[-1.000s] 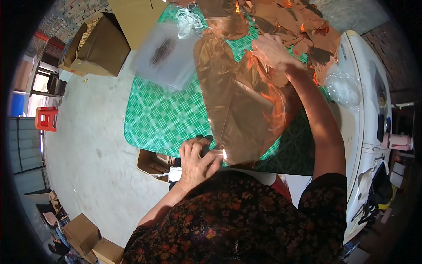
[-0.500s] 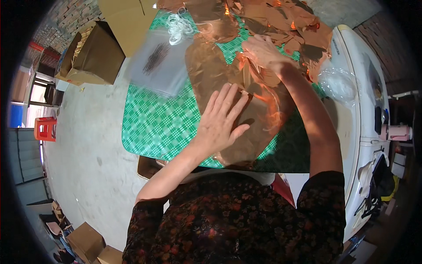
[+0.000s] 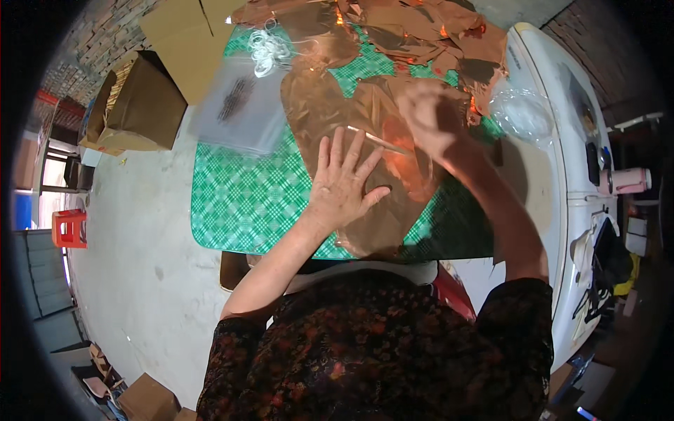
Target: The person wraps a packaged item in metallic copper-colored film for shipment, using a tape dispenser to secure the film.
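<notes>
A shiny copper-coloured foil sheet (image 3: pixel 375 214) lies creased over the green checked tabletop (image 3: pixel 242 196) in front of me. My left hand (image 3: pixel 342 184) rests on it palm down, fingers spread, holding nothing. A bright fold line runs across the sheet just beyond its fingertips. Farther right and away, my right hand (image 3: pixel 430 118) is over the sheet's far right part, smeared by motion. Its fingers look bent, but whether they pinch the foil cannot be made out. The right forearm casts a dark shadow on the table's near right side.
Crumpled copper foil pieces (image 3: pixel 421 31) cover the table's far side. At the far left sit clear plastic bags (image 3: pixel 242 105) and a white string bundle (image 3: pixel 269 52). A clear plastic wrap bundle (image 3: pixel 523 112) lies by the white refrigerator (image 3: pixel 562 147). Cardboard box (image 3: pixel 144 105), red stool (image 3: pixel 70 228) stand left.
My right hand has come toward me from the far foil, and the sheet's raised, glinting part now lies flatter. My left hand stays spread on the sheet. The whole view has shifted slightly.
</notes>
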`<state>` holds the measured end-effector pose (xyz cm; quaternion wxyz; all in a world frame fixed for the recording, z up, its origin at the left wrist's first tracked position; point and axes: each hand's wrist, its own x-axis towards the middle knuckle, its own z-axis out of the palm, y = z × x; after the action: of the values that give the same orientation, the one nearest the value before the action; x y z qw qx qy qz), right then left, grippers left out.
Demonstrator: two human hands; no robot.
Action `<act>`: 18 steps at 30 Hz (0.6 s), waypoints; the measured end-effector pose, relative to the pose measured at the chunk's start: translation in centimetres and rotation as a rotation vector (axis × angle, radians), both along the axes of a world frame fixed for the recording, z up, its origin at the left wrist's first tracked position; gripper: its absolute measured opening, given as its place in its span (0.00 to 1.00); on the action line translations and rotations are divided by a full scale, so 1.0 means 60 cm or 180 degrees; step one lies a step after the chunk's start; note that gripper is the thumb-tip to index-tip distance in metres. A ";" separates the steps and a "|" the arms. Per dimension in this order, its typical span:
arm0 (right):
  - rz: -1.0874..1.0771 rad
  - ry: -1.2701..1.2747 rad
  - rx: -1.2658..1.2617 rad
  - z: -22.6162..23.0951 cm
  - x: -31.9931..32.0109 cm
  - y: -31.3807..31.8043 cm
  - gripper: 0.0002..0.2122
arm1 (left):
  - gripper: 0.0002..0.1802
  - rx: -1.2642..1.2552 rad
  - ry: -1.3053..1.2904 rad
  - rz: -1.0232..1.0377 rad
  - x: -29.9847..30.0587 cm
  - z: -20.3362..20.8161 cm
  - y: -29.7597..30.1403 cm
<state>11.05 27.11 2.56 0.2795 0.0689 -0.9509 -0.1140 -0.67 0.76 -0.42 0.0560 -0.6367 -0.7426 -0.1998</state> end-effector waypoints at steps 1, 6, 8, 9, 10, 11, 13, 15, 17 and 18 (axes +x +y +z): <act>-0.0724 -0.1216 -0.0703 0.044 -0.003 -0.071 0.19 | 0.42 -0.0051 0.0027 0.0124 -0.006 -0.007 -0.013; -0.1172 -0.0939 -0.0667 -0.001 0.144 -0.198 0.31 | 0.43 -0.0064 0.0086 0.0055 -0.003 -0.007 -0.006; -0.1624 -0.0795 -0.0915 -0.013 0.184 -0.230 0.34 | 0.43 -0.0175 0.0179 0.0102 -0.003 -0.008 -0.007; -0.1635 -0.0793 -0.0923 -0.016 0.204 -0.244 0.34 | 0.43 -0.0181 0.0182 0.0090 -0.003 -0.012 -0.008; -0.2044 -0.0936 -0.0830 -0.014 0.224 -0.258 0.35 | 0.43 -0.0110 0.0168 0.0068 -0.002 -0.013 -0.007; -0.2451 -0.1081 -0.0741 -0.014 0.246 -0.275 0.35 | 0.42 -0.0044 0.0155 0.0047 -0.002 -0.013 -0.006; -0.2769 -0.1122 -0.0937 -0.011 0.299 -0.315 0.35 | 0.42 -0.0053 0.0200 0.0048 -0.002 -0.012 -0.011; -0.3501 -0.1524 -0.1487 0.022 0.330 -0.362 0.32 | 0.42 -0.0078 0.0238 0.0090 -0.004 -0.015 -0.014; -0.3978 -0.1905 -0.1868 0.057 0.367 -0.402 0.30 | 0.42 -0.0021 0.0301 0.0073 -0.002 -0.019 -0.012; -0.3892 -0.2207 -0.1863 0.062 0.401 -0.411 0.29 | 0.42 -0.0043 0.0282 0.0054 -0.001 -0.017 -0.010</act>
<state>35.10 2.47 6.29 -0.1413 -0.5152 -0.8446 0.0365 -0.73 0.17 -1.45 0.0863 -0.6390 -0.7461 -0.1660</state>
